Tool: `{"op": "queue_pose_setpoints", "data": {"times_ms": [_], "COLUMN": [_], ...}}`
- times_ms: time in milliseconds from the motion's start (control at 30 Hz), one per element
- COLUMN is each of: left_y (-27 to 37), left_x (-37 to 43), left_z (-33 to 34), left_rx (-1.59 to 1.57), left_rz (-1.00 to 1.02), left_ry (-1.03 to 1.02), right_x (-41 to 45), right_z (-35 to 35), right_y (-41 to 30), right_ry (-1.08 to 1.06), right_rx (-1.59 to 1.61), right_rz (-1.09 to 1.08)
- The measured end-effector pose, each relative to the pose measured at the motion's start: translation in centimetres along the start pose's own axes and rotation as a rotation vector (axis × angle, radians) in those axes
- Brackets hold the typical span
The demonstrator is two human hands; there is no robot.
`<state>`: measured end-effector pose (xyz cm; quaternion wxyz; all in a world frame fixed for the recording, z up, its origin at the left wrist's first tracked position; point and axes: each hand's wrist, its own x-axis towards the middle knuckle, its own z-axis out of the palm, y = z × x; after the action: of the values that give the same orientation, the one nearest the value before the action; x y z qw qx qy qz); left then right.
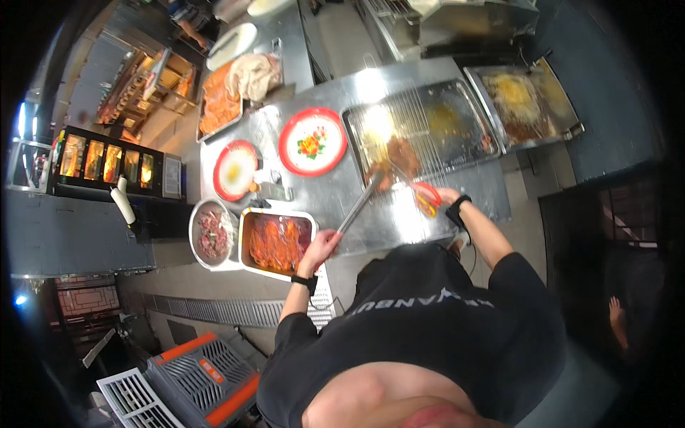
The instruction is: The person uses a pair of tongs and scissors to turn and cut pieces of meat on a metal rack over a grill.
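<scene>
My left hand (321,247) grips metal tongs (357,207), whose far end reaches a browned piece of cooked meat (381,174). In my right hand (445,197) is a pair of scissors (428,199) with red and yellow handles; the blades point at the meat and are partly blurred. A larger browned piece (402,155) lies beside the first on a wire rack (412,113). Under the rack is a shallow metal tray (471,101) with yellowish liquid at its right. Whether the scissor blades touch the meat I cannot tell.
Left on the steel table (316,206) stand two red-rimmed plates (313,142), a container of red marinated meat (277,243), a bowl of raw meat (214,235) and a tray of orange meat (218,101). A fryer with bubbling oil (514,101) adjoins at right. Another person's arm (192,35) shows far off.
</scene>
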<state>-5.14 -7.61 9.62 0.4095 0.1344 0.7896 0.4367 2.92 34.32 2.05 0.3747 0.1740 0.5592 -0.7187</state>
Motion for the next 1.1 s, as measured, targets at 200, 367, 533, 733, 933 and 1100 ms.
{"op": "queue_pose_setpoints", "data": {"times_ms": [200,367,533,733,933,1100], "left_y": [-0.5,-1.3,0.9,0.4,1.7,2.2], "left_x": [0.7,0.8,1.6,5.2,7.9,6.9], "left_z": [-0.7,2.6,8.0,10.6,10.6,8.9], "left_rx": [0.269,-0.218,-0.665,-0.814,-0.702,-0.676], "left_rz": [0.060,-0.103,-0.222,-0.242,-0.235,-0.159], "left_ry": [-0.026,-0.057,-0.018,0.005,0.039,0.042], "right_x": [1.8,3.4,5.2,2.7,1.4,-1.1], "right_z": [0.4,4.7,8.8,10.1,7.3,4.6], "right_y": [-1.1,-0.4,0.6,0.9,4.9,8.6], "right_ry": [0.179,0.264,0.379,0.311,0.311,0.237], "right_rx": [-0.268,-0.033,-0.011,-0.137,0.138,0.196], "right_rz": [0.102,-0.156,-0.208,-0.044,0.007,-0.009]}}
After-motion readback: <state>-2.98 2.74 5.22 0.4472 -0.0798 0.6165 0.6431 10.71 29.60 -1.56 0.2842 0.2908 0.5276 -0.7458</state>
